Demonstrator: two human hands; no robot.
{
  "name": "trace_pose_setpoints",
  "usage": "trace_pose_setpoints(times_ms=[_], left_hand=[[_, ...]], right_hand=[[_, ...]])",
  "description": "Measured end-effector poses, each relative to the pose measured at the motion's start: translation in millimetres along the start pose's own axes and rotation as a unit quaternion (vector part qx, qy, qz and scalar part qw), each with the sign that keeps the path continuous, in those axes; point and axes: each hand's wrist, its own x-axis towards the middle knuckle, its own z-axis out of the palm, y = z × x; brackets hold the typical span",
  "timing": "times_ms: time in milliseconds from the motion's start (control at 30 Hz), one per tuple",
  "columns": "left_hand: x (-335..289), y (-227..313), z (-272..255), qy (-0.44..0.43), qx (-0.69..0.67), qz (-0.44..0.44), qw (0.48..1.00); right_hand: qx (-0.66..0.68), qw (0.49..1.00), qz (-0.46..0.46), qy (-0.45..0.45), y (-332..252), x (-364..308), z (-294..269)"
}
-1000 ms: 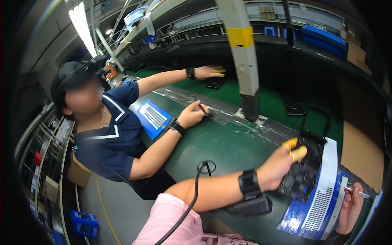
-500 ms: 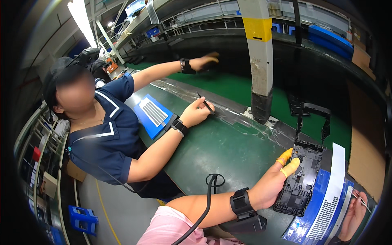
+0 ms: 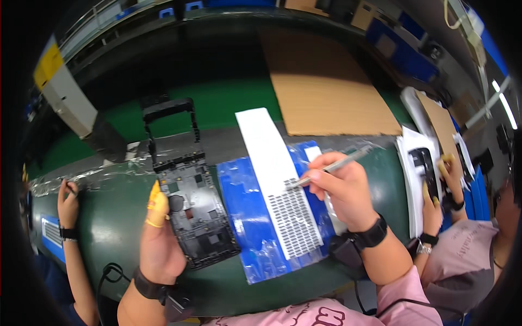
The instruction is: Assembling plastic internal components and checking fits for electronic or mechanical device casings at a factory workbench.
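My left hand (image 3: 162, 247) grips the left edge of a black plastic device housing (image 3: 193, 201), yellow finger cots on its fingers. The housing lies tilted, its inner side with small parts facing up. A black open frame (image 3: 168, 111) stands out beyond its far end. In my right hand (image 3: 348, 190) is a pair of metal tweezers (image 3: 340, 163), pinched between thumb and fingers. Their tip is at the upper rows of small dark stickers (image 3: 293, 220) on a white backing sheet (image 3: 263, 141). That sheet lies on a blue plastic-covered board (image 3: 239, 204) beside the housing.
A brown cardboard sheet (image 3: 326, 87) lies past the bench edge. At right a co-worker's hands (image 3: 448, 174) hold a black part (image 3: 423, 163) over white sheets. Another person's hand (image 3: 68, 204) rests at far left. A post (image 3: 70, 103) stands at the back left.
The view has swung right, bringing the blue board and sticker sheet to the middle. My right hand with the tweezers has come over the stickers. The left hand still grips the housing.
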Motion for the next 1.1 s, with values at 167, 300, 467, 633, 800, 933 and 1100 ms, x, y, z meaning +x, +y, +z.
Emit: trace_pose_setpoints(times_ms=[167, 300, 467, 633, 800, 933, 1100], left_hand=[[1, -11, 1, -0.013, 0.040, 0.005, 0.999], [-5, -11, 8, -0.004, 0.007, -0.009, 1.000], [-6, -8, 3, -0.013, 0.018, -0.007, 1.000], [-4, -5, 2, -0.025, 0.002, -0.014, 1.000], [-7, -11, 4, -0.036, -0.054, -0.056, 0.996], [-14, -22, 9, -0.073, -0.055, -0.087, 0.992], [-19, -20, 8, -0.065, -0.042, -0.095, 0.993]], right_hand=[[0.008, 1.000, 0.008, 0.001, 16, -5, 3], [-0.019, 0.999, 0.030, 0.007, 27, -1, -1], [-0.010, 0.999, 0.047, 0.018, 28, 0, 5], [-0.018, 0.998, 0.050, 0.027, 27, 2, 8], [0.056, 0.998, 0.015, -0.013, 12, -16, 17], [0.103, 0.988, 0.012, -0.113, -5, -50, 51], [0.071, 0.992, 0.064, -0.078, 8, -50, 68]])
